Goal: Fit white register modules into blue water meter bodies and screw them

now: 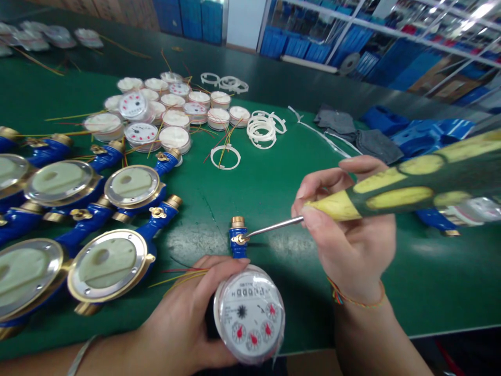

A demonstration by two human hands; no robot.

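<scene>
My left hand (183, 318) is wrapped round a blue water meter (248, 310) at the table's near edge, its white dial face turned up toward me. My right hand (344, 230) is closed on a screwdriver (395, 190) with a big yellow and dark green handle. The thin metal shaft runs left, and its tip touches a small brass screw (239, 239) on the meter's blue neck, just below the brass threaded end. Thin coloured wires (180, 275) lie by my left fingers.
Several blue meter bodies with brass rims and pale covers (131, 185) crowd the left of the green table (274, 177). Behind them stand several white dial units (174, 112) and loose white plastic rings (260, 128). Grey cloths (352, 130) and blue crates lie at the right.
</scene>
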